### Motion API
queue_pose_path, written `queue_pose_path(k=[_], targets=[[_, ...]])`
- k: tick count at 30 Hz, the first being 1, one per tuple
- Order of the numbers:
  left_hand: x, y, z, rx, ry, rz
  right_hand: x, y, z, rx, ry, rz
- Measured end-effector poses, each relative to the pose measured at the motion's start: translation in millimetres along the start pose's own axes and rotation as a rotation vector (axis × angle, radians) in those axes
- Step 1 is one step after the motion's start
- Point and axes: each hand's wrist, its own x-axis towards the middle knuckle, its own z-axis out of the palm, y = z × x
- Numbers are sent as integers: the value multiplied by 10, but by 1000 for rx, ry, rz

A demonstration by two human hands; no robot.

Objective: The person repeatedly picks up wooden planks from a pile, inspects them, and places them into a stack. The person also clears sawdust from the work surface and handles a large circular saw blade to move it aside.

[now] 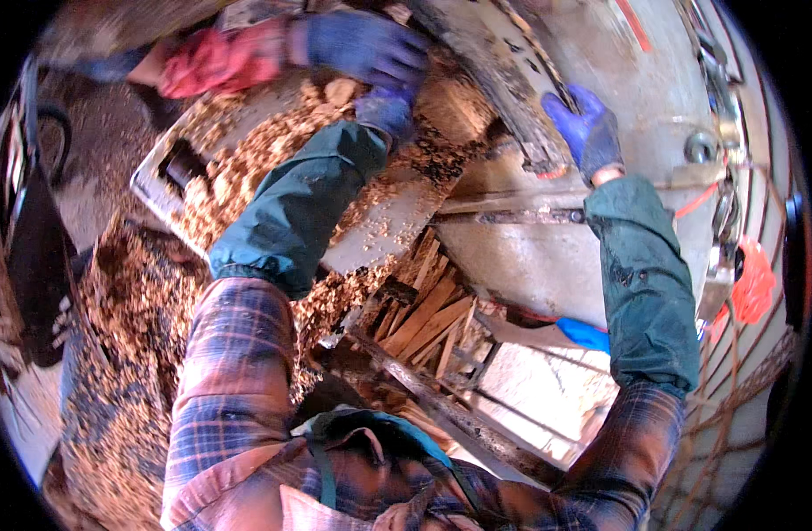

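Observation:
My left hand (386,113), in a blue glove and green sleeve cover, reaches over a heap of wood chips (247,168). It lies against a co-worker's blue-gloved hand (362,46), beside a brown wooden block (455,104). Its fingers are mostly hidden, so what they touch does not show. At the right, my right hand (587,133) wears a blue-purple glove. Thumb and forefinger close round the near end of a thin dark strip (547,62). Left of that strip, a dark weathered board (503,88) slants across a grey metal table (512,261).
The chips lie on a pale sheet (371,241) and spill down to a larger pile (127,354) at the left. Split wood sticks (428,310) are stacked below the table, behind a metal bar (459,411). A red plastic bag (754,281) hangs at the right.

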Motion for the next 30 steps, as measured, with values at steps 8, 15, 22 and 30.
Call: queue_pose_path(k=[8, 15, 22, 30], targets=[[-923, -665, -255, 250, 313, 81, 90, -83, 21, 17, -58, 105], [-1793, -754, -1427, 397, -193, -44, 44, 210, 32, 5, -34, 111], [-2954, -624, -2580, 272, 35, -41, 110, 170, 4, -76, -114, 123], [-4189, -504, -2960, 366, 28, -203, 169, 595, 47, -46, -65, 69]])
